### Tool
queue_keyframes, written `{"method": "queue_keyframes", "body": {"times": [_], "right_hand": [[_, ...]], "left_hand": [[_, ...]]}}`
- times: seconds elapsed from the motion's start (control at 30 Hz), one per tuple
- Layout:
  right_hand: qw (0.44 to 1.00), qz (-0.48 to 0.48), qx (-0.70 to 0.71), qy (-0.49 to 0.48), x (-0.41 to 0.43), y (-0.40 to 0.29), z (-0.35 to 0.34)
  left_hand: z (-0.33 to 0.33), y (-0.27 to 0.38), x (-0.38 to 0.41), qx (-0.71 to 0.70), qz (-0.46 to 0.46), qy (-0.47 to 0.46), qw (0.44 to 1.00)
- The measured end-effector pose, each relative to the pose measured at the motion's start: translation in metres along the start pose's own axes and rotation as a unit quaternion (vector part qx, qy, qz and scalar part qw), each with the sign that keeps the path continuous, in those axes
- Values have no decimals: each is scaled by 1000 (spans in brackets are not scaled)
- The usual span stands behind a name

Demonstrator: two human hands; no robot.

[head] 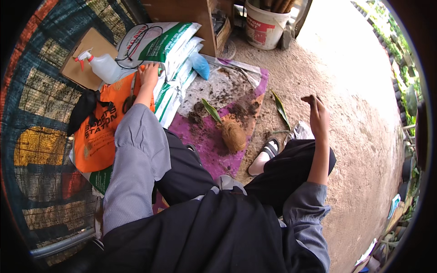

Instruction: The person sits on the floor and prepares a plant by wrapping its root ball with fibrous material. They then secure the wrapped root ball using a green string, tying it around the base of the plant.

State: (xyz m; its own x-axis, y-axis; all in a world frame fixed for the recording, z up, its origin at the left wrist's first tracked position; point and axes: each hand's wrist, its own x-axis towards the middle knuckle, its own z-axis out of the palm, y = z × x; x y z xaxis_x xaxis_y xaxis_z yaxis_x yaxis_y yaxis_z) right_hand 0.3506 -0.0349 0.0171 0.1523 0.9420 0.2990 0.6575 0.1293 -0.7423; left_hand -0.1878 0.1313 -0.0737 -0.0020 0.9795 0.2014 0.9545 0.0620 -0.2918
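My left hand [149, 75] rests at the edge of the stacked white and green sacks [177, 41], its fingers over a small orange and green item [159, 71] that is mostly hidden. Scissors [129, 102] lie close below it on an orange drawstring bag [95, 136]. Off to the right, my right hand [317, 111] is raised over the ground, soil on its fingertips, thumb and fingers near each other. Between my knees, a brown fibre-wrapped ball [234, 134] with a green leaf [211, 111] beside it lies on a soil-strewn purple and white sheet [208, 146].
A clear spray bottle [104, 66] lies by a cardboard box [87, 51]. A blue plastic bag [200, 65] leans on the sacks. One long leaf [281, 108] is on the ground. A white paint bucket [264, 27] stands beside a wooden cabinet [194, 20].
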Motion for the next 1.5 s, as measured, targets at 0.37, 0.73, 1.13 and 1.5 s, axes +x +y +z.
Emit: {"method": "queue_keyframes", "body": {"times": [0.37, 0.73, 1.13, 1.5], "right_hand": [[991, -95, 42, -79, 13, -42, 27], [959, -245, 106, -93, 53, -148, 86], [957, -207, 146, -140, 48, -105, 117], [965, -242, 7, -98, 46, -96, 119]], "left_hand": [[-67, 42, 10, -669, -62, 112, 732], [-172, 146, -77, -972, 31, -102, 208], [-147, 162, -89, -857, 81, -34, 507], [-155, 172, -87, -760, 91, -12, 643]]}}
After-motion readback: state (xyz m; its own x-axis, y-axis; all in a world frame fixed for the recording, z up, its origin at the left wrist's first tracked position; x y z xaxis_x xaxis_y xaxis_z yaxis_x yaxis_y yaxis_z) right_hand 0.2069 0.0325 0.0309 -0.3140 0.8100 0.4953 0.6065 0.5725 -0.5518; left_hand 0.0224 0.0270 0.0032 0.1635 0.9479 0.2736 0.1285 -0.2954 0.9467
